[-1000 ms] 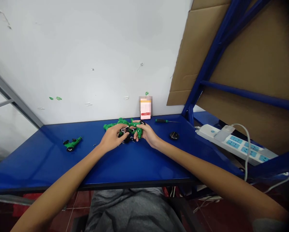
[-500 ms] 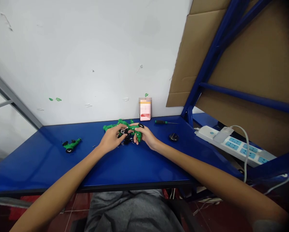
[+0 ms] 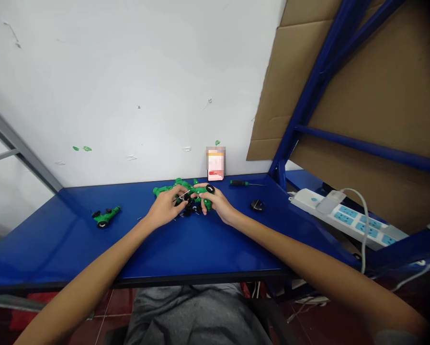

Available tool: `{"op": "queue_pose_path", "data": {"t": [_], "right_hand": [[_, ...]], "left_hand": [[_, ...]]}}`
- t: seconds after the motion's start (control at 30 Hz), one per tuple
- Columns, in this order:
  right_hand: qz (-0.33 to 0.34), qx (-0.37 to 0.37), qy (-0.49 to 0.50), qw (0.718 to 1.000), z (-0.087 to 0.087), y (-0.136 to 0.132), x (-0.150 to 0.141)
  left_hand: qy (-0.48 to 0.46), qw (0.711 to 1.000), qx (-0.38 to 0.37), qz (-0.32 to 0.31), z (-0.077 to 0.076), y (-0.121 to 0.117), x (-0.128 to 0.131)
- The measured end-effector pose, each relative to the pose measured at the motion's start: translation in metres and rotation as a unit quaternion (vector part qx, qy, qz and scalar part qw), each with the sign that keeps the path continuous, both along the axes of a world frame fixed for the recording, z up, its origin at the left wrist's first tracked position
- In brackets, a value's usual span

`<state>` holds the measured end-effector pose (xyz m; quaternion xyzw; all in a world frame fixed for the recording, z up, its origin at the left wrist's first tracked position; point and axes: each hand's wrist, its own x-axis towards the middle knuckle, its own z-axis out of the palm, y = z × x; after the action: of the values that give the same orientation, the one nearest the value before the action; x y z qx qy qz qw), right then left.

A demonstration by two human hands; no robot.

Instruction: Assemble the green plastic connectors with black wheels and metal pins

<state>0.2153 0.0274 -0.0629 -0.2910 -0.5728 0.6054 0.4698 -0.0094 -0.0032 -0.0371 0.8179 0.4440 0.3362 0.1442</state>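
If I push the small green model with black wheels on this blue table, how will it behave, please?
The green wheeled model will probably roll, not slide, because it rests on black wheels. It looks like light plastic, so a gentle push may move it far on the glossy blue table.

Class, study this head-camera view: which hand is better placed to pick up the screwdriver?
The right hand, probably: it lies on the screwdriver's side of the green parts, closer to it, while the left hand would have to cross them.
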Motion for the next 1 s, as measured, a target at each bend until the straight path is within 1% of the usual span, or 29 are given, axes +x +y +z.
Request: {"op": "queue_pose_path", "data": {"t": [0.3, 0.53, 0.67, 1.0], "right_hand": [[-0.006, 0.043, -0.035, 0.998, -0.001, -0.003, -0.002], [-0.005, 0.069, -0.065, 0.995, 0.002, -0.007, -0.004], [0.003, 0.071, -0.07, 0.995, 0.003, -0.008, -0.004], [-0.003, 0.062, -0.083, 0.995, 0.005, -0.011, -0.005]], "left_hand": [[-0.032, 0.999, -0.001, -0.015, -0.001, -0.002, 0.003], [-0.039, 0.999, 0.014, -0.023, -0.003, -0.006, 0.007], [-0.04, 0.999, 0.022, -0.016, -0.005, -0.005, 0.007], [-0.018, 0.999, 0.04, -0.02, -0.005, -0.005, 0.006]]}}
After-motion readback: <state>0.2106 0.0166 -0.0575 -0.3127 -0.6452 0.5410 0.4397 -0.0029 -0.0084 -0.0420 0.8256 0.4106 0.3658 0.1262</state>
